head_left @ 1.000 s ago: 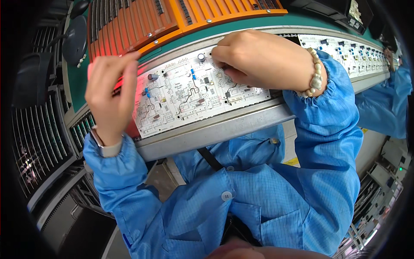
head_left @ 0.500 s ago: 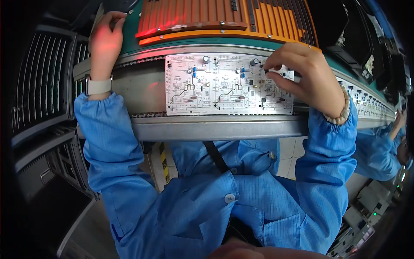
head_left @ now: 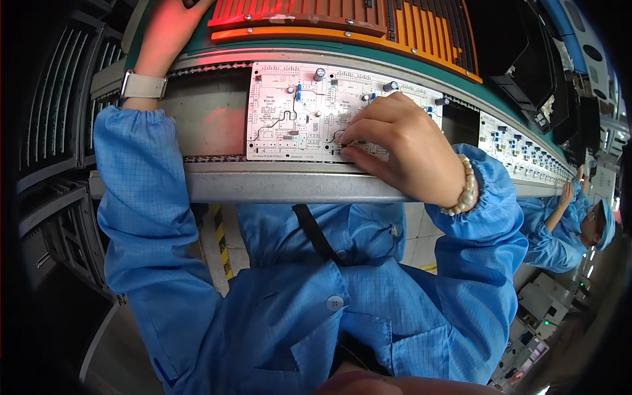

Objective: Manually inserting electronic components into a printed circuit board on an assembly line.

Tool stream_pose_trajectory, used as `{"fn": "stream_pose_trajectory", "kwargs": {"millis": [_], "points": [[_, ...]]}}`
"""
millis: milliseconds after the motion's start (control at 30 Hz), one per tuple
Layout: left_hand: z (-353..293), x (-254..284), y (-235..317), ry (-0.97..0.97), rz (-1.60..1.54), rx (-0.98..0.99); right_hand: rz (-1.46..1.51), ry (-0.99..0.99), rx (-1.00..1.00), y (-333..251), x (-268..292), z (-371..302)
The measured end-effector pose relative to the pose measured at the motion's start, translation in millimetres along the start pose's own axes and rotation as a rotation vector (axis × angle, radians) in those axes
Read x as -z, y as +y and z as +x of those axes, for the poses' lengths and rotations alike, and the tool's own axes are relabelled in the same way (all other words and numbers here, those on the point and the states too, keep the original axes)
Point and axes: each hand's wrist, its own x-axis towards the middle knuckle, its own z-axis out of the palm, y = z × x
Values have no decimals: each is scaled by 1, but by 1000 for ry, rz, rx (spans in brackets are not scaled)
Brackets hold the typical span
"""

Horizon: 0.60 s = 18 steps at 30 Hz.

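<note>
A white circuit board [head_left: 270,148] with printed black tracks lies across the conveyor rails in front of me. It bears upright capacitors, small blue parts and other components. My right hand [head_left: 401,141], with a beaded bracelet at its wrist, is over the board. Its thumb and forefinger are pinched close to the board's near edge; whatever small thing they hold is too hidden to name. The hand covers much of the board's right part. My left hand [head_left: 172,29], lit red, reaches over the far rail beside the orange slotted rack. Its fingers are mostly cut off by the upper edge.
The orange and brown slotted rack [head_left: 299,33] stands on a green surface behind the conveyor. A metal rail [head_left: 283,184] runs along the near side. More populated boards [head_left: 520,151] lie farther right, where a co-worker [head_left: 559,230] in blue is working. Dark slotted racks [head_left: 49,105] stand left.
My right hand has moved left and nearer, from the board's upper right to its near edge. My left hand has gone farther up, partly out of view. The view has shifted slightly.
</note>
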Motion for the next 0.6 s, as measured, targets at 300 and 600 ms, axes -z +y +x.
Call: {"fn": "stream_pose_trajectory", "kwargs": {"millis": [300, 600], "points": [[-10, -6, 56, 134, 19, 60, -54, 12, -26, -6, -7, 6], [-4, 1, -29, 134, 131, 136, -114, -13, -36, -10, -7, 10]]}}
